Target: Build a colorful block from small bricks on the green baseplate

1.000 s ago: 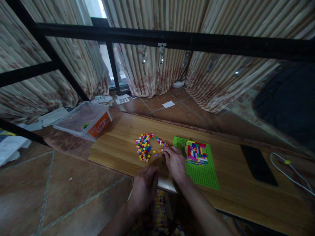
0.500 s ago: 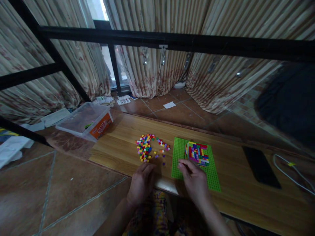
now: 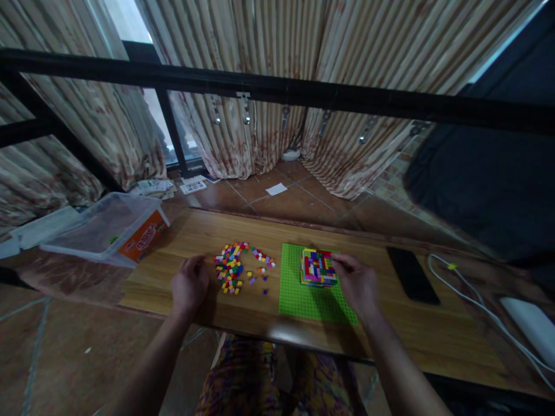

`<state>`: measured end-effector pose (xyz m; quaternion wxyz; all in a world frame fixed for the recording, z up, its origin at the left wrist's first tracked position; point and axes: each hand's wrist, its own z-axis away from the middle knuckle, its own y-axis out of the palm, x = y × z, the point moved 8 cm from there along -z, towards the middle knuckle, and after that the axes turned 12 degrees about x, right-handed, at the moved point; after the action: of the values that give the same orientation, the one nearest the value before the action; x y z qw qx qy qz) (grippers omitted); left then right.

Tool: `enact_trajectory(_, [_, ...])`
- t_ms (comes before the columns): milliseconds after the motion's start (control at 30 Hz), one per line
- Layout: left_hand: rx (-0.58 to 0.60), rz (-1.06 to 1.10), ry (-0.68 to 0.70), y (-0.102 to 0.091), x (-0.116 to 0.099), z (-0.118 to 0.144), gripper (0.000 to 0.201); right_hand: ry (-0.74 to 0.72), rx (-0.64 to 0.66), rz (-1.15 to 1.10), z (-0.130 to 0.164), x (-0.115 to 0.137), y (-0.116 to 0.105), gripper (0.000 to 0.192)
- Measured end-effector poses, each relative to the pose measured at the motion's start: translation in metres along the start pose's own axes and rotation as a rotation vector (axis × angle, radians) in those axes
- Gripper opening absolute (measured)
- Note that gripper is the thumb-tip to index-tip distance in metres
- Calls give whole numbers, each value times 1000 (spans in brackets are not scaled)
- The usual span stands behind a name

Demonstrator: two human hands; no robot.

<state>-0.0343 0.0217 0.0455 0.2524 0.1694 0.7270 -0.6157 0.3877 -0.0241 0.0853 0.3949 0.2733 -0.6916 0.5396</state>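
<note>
Fingertips of the right hand (image 3: 358,283) are bent in to the right side of a low, boxy structure of multicoloured plastic bricks (image 3: 319,270), near its far corner; whether a small brick is pinched there cannot be made out. Reaching from the outer side probably leaves the top open to view. The hands are well apart: the left hand (image 3: 189,284) lies loosely curled on the wooden tabletop (image 3: 195,231), beside the loose bricks, apparently idle, though its grip is hidden.

The structure sits upright on the far part of a bright green studded baseplate (image 3: 299,303), whose studs presumably keep it from sliding. Its sides run roughly parallel to the plate's edges; the footprint looks nearly square, so no long axis stands out.

Left of the plate, a scattered heap of small multicoloured bricks (image 3: 229,268) lies between the hands, likely spread so single colours are easy to pick. Farther out, a flat black phone (image 3: 413,275) lies to the right, its long axis slanting away from the person, and a clear plastic box with an orange label (image 3: 104,225) stands beyond the tabletop's left end.
</note>
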Motion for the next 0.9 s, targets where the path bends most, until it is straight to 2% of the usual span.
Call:
enact_trajectory(167, [14, -86, 17, 5, 1, -3, 32, 13, -26, 140, -7, 3, 13, 31])
enact_trajectory(433, [18, -79, 28, 6, -2, -1, 28, -54, -62, 314, -3, 11, 24, 37])
enact_trajectory(600, [15, -72, 36, 10, 1, -2, 28, -50, -81, 309, -2, 5, 24, 40])
enact_trajectory(900, [13, -77, 49, 10, 0, -1, 27, 1, -69, 165, 1, -5, 21, 40])
